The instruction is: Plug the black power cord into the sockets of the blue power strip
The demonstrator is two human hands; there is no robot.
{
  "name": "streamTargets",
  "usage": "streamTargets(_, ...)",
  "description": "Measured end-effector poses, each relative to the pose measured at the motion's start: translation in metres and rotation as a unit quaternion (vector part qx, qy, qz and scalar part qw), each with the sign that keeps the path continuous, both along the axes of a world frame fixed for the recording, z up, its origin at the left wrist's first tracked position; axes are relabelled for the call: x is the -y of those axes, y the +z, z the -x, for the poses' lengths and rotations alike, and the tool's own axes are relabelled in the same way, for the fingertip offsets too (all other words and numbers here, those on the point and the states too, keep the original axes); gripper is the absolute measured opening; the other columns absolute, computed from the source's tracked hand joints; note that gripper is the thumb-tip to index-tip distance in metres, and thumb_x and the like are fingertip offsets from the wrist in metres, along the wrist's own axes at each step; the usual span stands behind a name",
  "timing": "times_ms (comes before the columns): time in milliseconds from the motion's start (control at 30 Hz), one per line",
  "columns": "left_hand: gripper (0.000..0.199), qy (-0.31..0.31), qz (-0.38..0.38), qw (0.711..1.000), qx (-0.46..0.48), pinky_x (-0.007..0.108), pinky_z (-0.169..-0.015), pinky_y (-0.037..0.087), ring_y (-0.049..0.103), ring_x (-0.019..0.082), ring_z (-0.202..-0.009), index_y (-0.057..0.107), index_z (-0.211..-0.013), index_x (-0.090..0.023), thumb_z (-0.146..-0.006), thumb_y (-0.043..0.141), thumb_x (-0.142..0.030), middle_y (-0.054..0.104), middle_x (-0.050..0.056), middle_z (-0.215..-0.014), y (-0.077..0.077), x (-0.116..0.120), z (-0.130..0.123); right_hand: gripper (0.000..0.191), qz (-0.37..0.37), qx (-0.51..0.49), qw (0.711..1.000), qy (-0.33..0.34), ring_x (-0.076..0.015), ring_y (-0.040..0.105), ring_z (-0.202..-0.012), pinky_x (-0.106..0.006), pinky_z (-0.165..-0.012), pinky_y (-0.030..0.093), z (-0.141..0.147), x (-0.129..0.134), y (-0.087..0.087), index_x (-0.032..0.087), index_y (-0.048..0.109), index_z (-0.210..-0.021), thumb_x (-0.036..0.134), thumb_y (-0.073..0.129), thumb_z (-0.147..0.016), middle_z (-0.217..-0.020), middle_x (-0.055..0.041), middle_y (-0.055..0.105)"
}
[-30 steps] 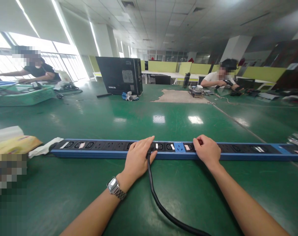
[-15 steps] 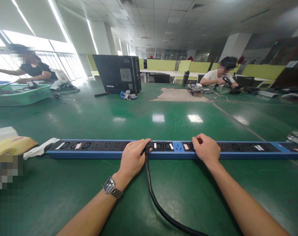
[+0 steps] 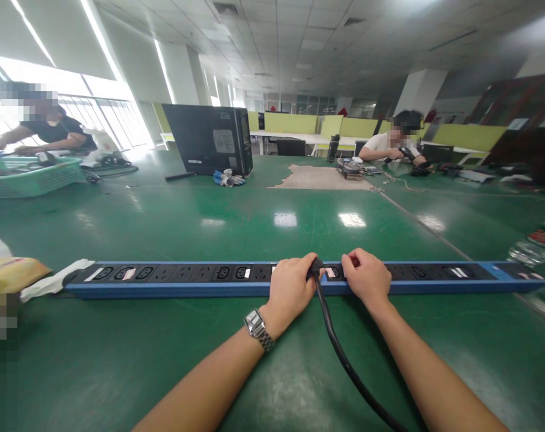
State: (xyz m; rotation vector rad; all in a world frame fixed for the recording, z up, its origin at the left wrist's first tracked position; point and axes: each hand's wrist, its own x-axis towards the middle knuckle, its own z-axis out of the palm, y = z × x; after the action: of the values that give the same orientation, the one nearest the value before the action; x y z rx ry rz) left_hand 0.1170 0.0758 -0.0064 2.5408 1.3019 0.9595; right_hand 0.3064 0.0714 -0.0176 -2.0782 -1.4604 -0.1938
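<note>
A long blue power strip [image 3: 164,289] with a row of black sockets lies across the green table in front of me. My left hand [image 3: 293,285], with a metal watch on its wrist, is closed around a black power plug [image 3: 317,266] at the middle of the strip. Its thick black cable [image 3: 340,351] runs down toward the lower right. Whether the plug sits in a socket is hidden by my fingers. Just right of a socket with a pinkish label, my right hand [image 3: 368,277] is curled over the strip, gripping it; its fingertips are partly hidden.
A yellow packet [image 3: 18,275] lies by the strip's left end, a plastic bottle [image 3: 540,240] near its right end. Behind stand a black computer case [image 3: 209,141] and a green basket [image 3: 33,183]. Two people sit across the table, one at left, one [image 3: 389,144] at right.
My left hand has moved right along the strip with the plug, closer to my right hand. The right hand stays at about the same place on the strip. The view has shifted slightly.
</note>
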Motion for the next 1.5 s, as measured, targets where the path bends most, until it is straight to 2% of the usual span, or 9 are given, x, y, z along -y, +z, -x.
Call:
streamTargets(333,0.023,0.027,-0.030,0.993,-0.109,0.031,-0.075,0.044,0.059,0.021,-0.088,0.058,-0.108,-0.023,-0.093,0.049,-0.038,0.063,0.004,-0.094,0.011,0.003,0.002,0.027,0.002,-0.004,1.000,0.002,-0.0127,0.048,-0.067,-0.026,-0.057,0.019,0.000,0.000,-0.001,0.021,0.064,-0.074,0.040,0.050,-0.086,-0.074,0.0001,0.064)
streamTargets(567,0.030,0.018,-0.060,0.989,-0.132,0.034,-0.080,0.043,0.057,0.020,-0.092,0.055,-0.120,-0.026,-0.090,0.051,-0.022,0.060,0.003,-0.102,0.002,0.007,-0.008,0.026,-0.004,0.025,1.000,0.014,-0.0151,0.054,-0.073,-0.027,-0.059,0.026,0.000,0.000,-0.001,0.021,0.065,-0.078,0.041,0.050,-0.087,-0.076,-0.0004,0.066)
streamTargets(633,0.033,0.005,-0.059,0.991,-0.117,0.035,-0.084,0.043,0.056,0.020,-0.096,0.052,-0.125,-0.027,-0.092,0.049,-0.024,0.061,0.003,-0.105,-0.002,0.007,-0.005,0.027,-0.013,0.053,0.997,0.048,-0.0175,0.057,-0.083,-0.028,-0.065,0.032,-0.001,0.001,0.000,0.022,0.067,-0.084,0.043,0.050,-0.087,-0.085,-0.0019,0.069)
streamTargets(733,0.043,-0.003,-0.067,0.993,-0.102,0.041,-0.098,0.039,0.053,0.022,-0.110,0.044,-0.135,-0.028,-0.093,0.049,-0.031,0.059,0.005,-0.120,-0.008,0.007,-0.001,0.032,0.008,0.098,0.984,0.148,-0.0201,0.059,-0.099,-0.032,-0.081,0.037,-0.004,0.004,0.002,0.023,0.070,-0.096,0.046,0.048,-0.090,-0.102,-0.0029,0.071)
streamTargets(800,0.052,0.010,-0.072,0.992,-0.103,0.048,-0.104,0.033,0.049,0.027,-0.118,0.040,-0.138,-0.029,-0.090,0.054,-0.041,0.053,0.008,-0.130,-0.010,0.008,0.002,0.038,0.047,0.115,0.971,0.204,-0.0202,0.060,-0.101,-0.033,-0.086,0.038,-0.005,0.005,0.003,0.024,0.070,-0.105,0.048,0.044,-0.092,-0.107,-0.0027,0.071)
streamTargets(867,0.061,0.018,-0.068,0.991,-0.113,0.052,-0.105,0.031,0.048,0.029,-0.119,0.038,-0.140,-0.030,-0.085,0.059,-0.049,0.054,0.009,-0.130,-0.010,0.009,0.003,0.042,0.077,0.126,0.963,0.225,-0.0207,0.062,-0.100,-0.034,-0.084,0.040,-0.006,0.004,0.004,0.025,0.070,-0.109,0.051,0.041,-0.093,-0.108,-0.0032,0.071)
streamTargets(1033,0.061,0.008,-0.049,0.989,-0.137,0.047,-0.099,0.036,0.052,0.026,-0.108,0.040,-0.138,-0.032,-0.084,0.062,-0.050,0.058,0.007,-0.115,-0.007,0.009,0.005,0.044,0.107,0.127,0.968,0.186,-0.0220,0.064,-0.090,-0.034,-0.078,0.043,-0.004,0.002,0.009,0.028,0.074,-0.104,0.054,0.040,-0.091,-0.097,-0.0038,0.073)
streamTargets(1200,0.059,0.003,-0.041,0.990,-0.136,0.046,-0.096,0.037,0.051,0.027,-0.108,0.043,-0.135,-0.032,-0.083,0.064,-0.048,0.057,0.007,-0.115,-0.005,0.016,0.005,0.042,0.113,0.112,0.972,0.174,-0.0209,0.064,-0.086,-0.032,-0.075,0.042,-0.001,0.008,0.012,0.031,0.075,-0.097,0.052,0.040,-0.091,-0.090,-0.0025,0.073)
streamTargets(1500,0.055,0.002,-0.025,0.992,-0.123,0.047,-0.097,0.036,0.051,0.027,-0.109,0.046,-0.131,-0.033,-0.081,0.067,-0.045,0.057,0.006,-0.115,-0.005,0.028,0.010,0.041,0.101,0.110,0.973,0.177,-0.0212,0.063,-0.086,-0.033,-0.077,0.042,0.008,0.022,0.012,0.028,0.076,-0.097,0.049,0.041,-0.092,-0.093,-0.0016,0.074)
